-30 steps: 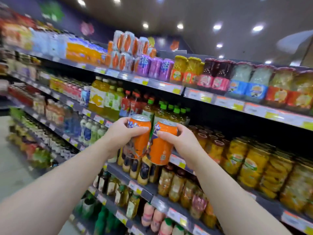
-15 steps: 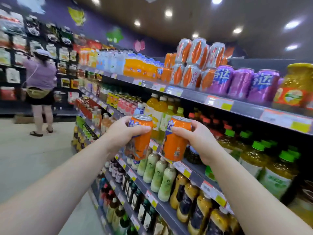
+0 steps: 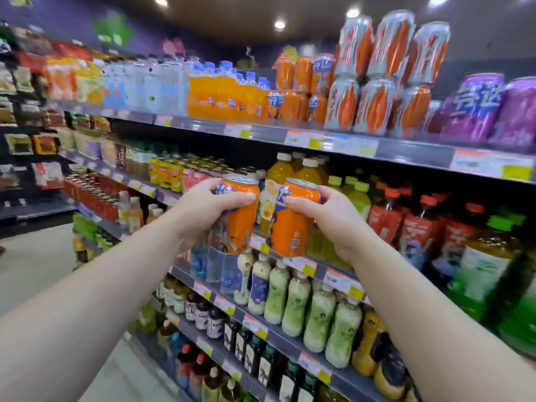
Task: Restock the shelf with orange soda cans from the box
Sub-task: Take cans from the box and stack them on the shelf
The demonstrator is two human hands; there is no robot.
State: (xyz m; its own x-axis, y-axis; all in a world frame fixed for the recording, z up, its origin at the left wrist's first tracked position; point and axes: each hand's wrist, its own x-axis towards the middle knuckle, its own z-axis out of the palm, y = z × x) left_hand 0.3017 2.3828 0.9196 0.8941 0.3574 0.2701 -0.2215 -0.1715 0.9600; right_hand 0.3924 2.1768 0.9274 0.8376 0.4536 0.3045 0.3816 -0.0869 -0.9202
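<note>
My left hand (image 3: 200,210) grips an orange soda can (image 3: 242,220) upright, fingers wrapped round its upper part. My right hand (image 3: 333,219) grips a second orange soda can (image 3: 291,224) the same way. Both cans are held side by side at chest height in front of the drink shelves. On the top shelf (image 3: 342,140), up and to the right of my hands, stands a stacked group of matching orange soda cans (image 3: 301,88). The box is not in view.
Silver-and-orange cans (image 3: 380,74) and purple cans (image 3: 475,108) sit right of the orange cans; orange soda bottles (image 3: 223,97) sit left. Lower shelves hold juice bottles (image 3: 301,175), red-capped bottles (image 3: 385,221) and pale green bottles (image 3: 295,300). The aisle floor (image 3: 34,271) lies to the left.
My view has swung further left and closer along the shelves; the stacked orange cans on the top shelf now appear nearer. Both hands still hold their cans side by side.
</note>
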